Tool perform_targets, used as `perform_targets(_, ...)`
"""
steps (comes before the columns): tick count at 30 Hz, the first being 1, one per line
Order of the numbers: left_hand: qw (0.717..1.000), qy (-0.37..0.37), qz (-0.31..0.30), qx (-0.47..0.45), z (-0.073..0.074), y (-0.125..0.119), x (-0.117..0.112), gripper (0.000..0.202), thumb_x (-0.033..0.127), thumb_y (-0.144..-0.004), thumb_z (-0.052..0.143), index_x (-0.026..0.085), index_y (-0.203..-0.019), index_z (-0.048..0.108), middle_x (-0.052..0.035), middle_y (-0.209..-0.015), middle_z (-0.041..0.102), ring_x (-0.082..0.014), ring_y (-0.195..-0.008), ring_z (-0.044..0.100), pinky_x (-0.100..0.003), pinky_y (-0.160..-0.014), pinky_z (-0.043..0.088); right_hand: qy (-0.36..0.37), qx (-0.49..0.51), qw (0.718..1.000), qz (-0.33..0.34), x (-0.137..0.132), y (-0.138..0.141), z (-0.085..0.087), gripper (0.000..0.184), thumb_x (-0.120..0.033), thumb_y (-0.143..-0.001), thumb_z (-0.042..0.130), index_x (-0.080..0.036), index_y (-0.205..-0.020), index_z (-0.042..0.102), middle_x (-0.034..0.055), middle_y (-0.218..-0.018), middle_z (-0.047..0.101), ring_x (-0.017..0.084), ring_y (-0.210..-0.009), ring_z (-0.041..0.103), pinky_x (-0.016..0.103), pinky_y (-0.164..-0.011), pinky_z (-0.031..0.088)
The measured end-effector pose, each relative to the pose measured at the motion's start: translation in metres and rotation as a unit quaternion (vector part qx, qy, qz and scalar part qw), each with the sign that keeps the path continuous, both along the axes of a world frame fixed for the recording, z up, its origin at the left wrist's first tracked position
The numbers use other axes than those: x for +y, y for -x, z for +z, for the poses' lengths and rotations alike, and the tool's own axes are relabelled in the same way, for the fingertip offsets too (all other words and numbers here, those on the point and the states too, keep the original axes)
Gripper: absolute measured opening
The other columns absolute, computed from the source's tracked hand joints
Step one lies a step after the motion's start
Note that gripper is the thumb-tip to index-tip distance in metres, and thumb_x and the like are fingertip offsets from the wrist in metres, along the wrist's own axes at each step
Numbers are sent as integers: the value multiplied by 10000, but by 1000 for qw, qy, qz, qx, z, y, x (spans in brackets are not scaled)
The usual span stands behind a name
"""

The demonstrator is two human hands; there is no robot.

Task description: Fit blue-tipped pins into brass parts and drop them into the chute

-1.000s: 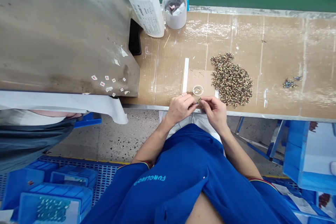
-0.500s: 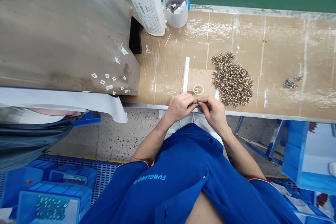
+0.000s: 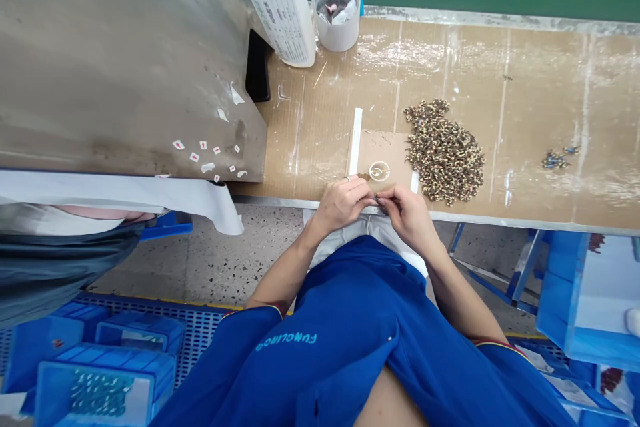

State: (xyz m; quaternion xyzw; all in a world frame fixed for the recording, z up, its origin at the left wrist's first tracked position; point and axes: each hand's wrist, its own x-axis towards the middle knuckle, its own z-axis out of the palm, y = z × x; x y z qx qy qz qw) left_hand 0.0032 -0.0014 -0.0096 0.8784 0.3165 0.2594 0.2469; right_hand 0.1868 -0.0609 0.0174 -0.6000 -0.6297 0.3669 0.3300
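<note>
My left hand (image 3: 343, 203) and my right hand (image 3: 407, 210) meet at the near edge of the cardboard-covered bench (image 3: 525, 100). Both pinch one tiny dark part (image 3: 377, 199) between their fingertips; I cannot make out what it is. A ring shows on my left hand. Just beyond the fingers lies a small clear round dish (image 3: 379, 170) on a cardboard square. To the right of it sits a heap of small brown and cream parts (image 3: 444, 152).
A white bottle (image 3: 279, 3) and a clear cup (image 3: 336, 13) stand at the back left. A grey metal housing (image 3: 125, 60) fills the left. A few bluish parts (image 3: 555, 159) lie at the right. Blue bins (image 3: 95, 373) sit on the floor, another person's clothing at far left.
Both hands have drawn slightly closer together, the pinched part now held right between the fingertips. The view has shifted a little.
</note>
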Motion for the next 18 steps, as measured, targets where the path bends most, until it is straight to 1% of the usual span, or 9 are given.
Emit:
perform_targets(3, 1000, -2, -4, -11, -1, 0, 1, 472, 473, -1064, 400, 179, -767, 619, -30, -687, 623, -166, -687, 572, -293, -612, 376, 23, 29, 999, 14, 1, -3, -3, 100, -253, -931, 547, -226, -847, 595, 30, -778, 691, 177, -675, 631, 309, -656, 508)
perform_targets(6, 999, 13, -5, -37, -1, 1, 0, 455, 457, -1062, 414, 177, -770, 621, -29, -688, 630, -161, -674, 566, -291, -624, 396, 36, 64, 997, 2, -1, -1, -7, 102, -266, -923, 551, -223, -838, 589, 28, -776, 689, 166, -656, 618, 304, -646, 501)
perform_targets(10, 995, 73, -6, -63, 0, 3, 1, 428, 452, -1045, 462, 179, -758, 624, -25, -663, 605, -161, -667, 565, -291, -640, 422, 36, 102, 994, -26, -3, 6, -12, 119, -299, -919, 558, -223, -832, 588, 39, -798, 699, 170, -690, 628, 303, -644, 502)
perform_targets(13, 991, 108, -12, -83, 3, 5, 2, 390, 415, -1031, 504, 180, -740, 615, -17, -640, 586, -158, -654, 558, -291, -641, 432, 34, 116, 992, -30, -3, 9, -13, 130, -312, -915, 568, -223, -822, 587, 39, -794, 700, 175, -709, 639, 307, -654, 507)
perform_targets(18, 990, 107, -12, -91, 4, 5, 2, 373, 399, -1019, 536, 179, -727, 611, -11, -633, 586, -149, -632, 538, -286, -632, 427, 38, 116, 992, -27, -2, 9, -12, 165, -345, -913, 592, -223, -802, 588, 36, -784, 699, 178, -719, 642, 317, -672, 512)
